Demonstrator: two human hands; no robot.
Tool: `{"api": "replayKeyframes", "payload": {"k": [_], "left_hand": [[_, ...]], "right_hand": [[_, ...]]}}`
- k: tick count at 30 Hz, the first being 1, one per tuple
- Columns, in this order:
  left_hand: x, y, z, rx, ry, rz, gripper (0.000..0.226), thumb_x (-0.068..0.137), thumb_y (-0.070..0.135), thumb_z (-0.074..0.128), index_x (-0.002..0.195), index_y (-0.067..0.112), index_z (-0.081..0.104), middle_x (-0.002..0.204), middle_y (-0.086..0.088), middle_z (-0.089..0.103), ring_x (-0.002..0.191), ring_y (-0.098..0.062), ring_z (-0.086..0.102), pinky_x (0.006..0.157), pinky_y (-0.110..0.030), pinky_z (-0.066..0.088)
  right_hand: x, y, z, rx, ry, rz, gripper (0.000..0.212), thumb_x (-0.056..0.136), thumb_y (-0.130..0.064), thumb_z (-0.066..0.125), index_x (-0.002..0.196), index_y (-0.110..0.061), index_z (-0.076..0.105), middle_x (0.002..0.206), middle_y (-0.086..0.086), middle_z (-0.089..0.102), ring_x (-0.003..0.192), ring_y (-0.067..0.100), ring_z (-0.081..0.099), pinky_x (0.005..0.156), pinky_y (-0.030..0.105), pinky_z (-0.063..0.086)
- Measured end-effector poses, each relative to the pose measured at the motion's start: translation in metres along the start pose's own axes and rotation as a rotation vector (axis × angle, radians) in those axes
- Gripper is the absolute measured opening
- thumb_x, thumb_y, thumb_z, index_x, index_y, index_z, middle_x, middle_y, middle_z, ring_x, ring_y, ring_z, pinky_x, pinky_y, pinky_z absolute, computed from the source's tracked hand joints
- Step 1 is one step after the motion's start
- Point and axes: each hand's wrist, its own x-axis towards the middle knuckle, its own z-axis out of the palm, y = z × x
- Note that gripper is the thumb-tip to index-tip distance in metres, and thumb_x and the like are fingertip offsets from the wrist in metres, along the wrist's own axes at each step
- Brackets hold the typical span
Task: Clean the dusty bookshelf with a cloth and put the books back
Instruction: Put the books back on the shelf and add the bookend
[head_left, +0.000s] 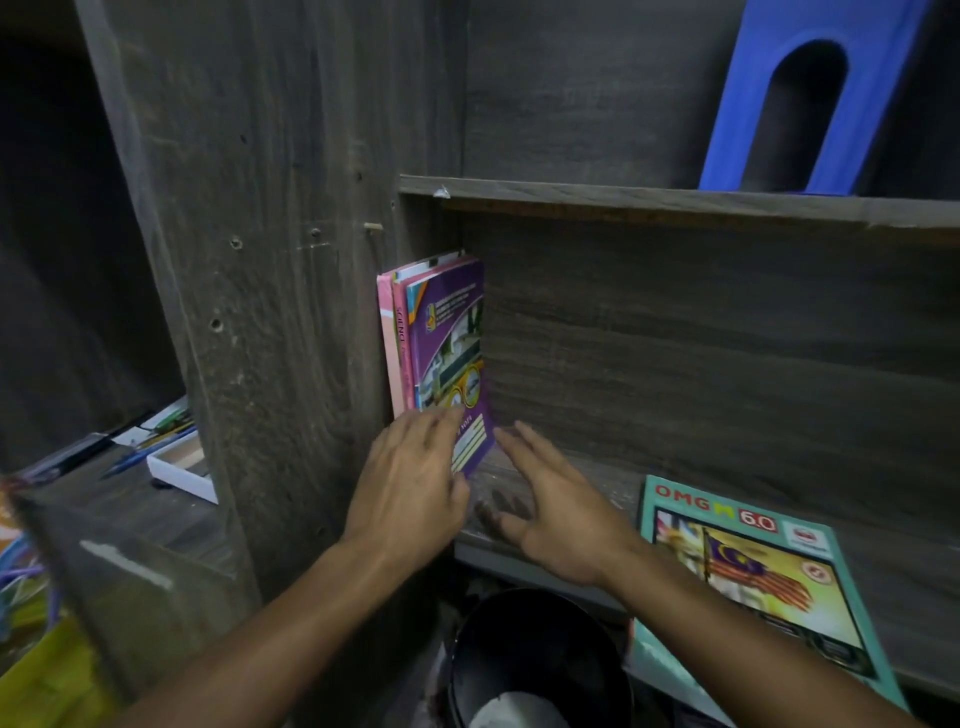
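The frame is filled by a dark grey wooden bookshelf (727, 332), whose wide upright side panel (270, 260) is seen on the left and whose upper board (675, 200) runs across to the right edge. On that upper board, at the far right, a blue plastic piece with an arched opening (878, 93) is stood. On the lower board (582, 475) a teal book marked "OMG 6.0" (753, 587) is laid flat at the right, cover up, with its near end carried out past the board's front edge. Below the board, between the two forearms, a black round object (535, 654) is seen; what it is cannot be told. At the left end of the lower compartment a few books are stood upright against the side panel: a purple book (447, 332) on the outside, with pink books (387, 343) between it and the panel. The lower part of the purple cover is pressed by the left hand (410, 483), its fingers held straight and flat on the cover. The right hand (556, 514) is held just beside the book's lower corner, over the board, fingers straight and spread and nothing gripped; whether the book is touched by it cannot be told. Beyond the side panel, on the left, a white tray (179, 470) is set on a lower surface, with pens (166, 431) lying by it.
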Motion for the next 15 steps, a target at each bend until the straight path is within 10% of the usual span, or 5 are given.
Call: {"api": "replayKeyframes", "payload": {"k": [15], "left_hand": [[-0.019,0.11,0.045,-0.133,-0.166,0.185,0.076,0.091,0.033,0.056,0.155,0.023,0.016,0.163,-0.005,0.01,0.15,-0.028,0.005,0.12,-0.052,0.007]], "right_hand": [[-0.12,0.057,-0.048,-0.324,0.097,0.259,0.087,0.093,-0.047,0.055,0.156,-0.037,-0.004,0.163,-0.006,-0.02,0.152,0.019,-0.005,0.123,0.047,0.005]]}}
